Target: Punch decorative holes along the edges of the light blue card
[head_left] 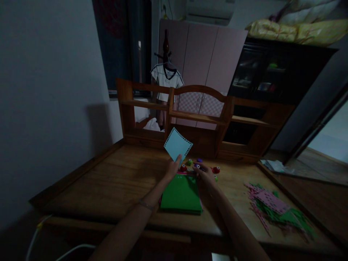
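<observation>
My left hand (173,169) is closed on the lower corner of a light blue square sheet (178,144) and holds it up at a tilt. Small dark holes line the edges of the sheet. My right hand (205,174) has its fingers drawn together beyond the far edge of a green stack of sheets (181,194). A small purple piece with an eye (198,166) is at its fingertips; whether they grip it is unclear. Close by are a red piece with an eye (183,168), a green one (190,162) and another red one (216,169).
A loose heap of pink and green cut strips (274,206) lies on the right of the wooden table (108,177). A wooden shelf unit (199,116) runs along the back edge. A white wall (54,108) stands at the left. The room is dim.
</observation>
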`<state>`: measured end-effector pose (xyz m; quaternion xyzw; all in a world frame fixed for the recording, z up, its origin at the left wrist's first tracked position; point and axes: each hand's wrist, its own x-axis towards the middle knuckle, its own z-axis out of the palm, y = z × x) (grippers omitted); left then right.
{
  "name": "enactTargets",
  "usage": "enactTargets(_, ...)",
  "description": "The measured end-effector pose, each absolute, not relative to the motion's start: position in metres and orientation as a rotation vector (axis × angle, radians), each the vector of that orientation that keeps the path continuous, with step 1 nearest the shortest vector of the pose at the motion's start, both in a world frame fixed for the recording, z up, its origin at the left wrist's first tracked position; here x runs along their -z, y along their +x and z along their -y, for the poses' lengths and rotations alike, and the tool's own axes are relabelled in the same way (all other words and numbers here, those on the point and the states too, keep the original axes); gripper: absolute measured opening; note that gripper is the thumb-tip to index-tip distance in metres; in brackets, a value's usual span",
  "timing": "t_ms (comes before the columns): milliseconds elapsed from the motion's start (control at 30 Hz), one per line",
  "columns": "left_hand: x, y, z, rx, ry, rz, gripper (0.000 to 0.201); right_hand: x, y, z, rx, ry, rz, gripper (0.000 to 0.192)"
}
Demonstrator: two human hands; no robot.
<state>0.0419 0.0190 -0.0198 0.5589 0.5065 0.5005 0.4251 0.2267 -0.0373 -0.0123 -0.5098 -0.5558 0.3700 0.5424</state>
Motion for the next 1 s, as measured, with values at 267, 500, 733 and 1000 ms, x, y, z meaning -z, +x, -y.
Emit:
enactTargets(267, 0.0147, 0.0414, -0.0164, -1.332, 1.384, -1.223, 0.059, 0.0133, 0.2281, 0.0365, -0.850, -1.284, 1.286, 0.055)
enactTargets(500, 0.0152, 0.0414, -0.0163, -1.298, 1.354, -1.212, 0.061, 0.0164, 0.2290, 0.0341, -0.804, -1.252, 1.292, 0.054)
enactTargets(733, 0.0135, 0.0420, -0.0148, -1.336, 1.355, -1.181, 0.062, 0.0189, 0.2308, 0.0325, -0.768, -1.279, 1.290, 0.051)
enactTargets(1000, 0.0136, 0.0415, -0.0150, -1.283, 1.370, -1.210, 0.063, 0.0198, 0.2324, 0.0314, -0.719, -1.299, 1.258, 0.036)
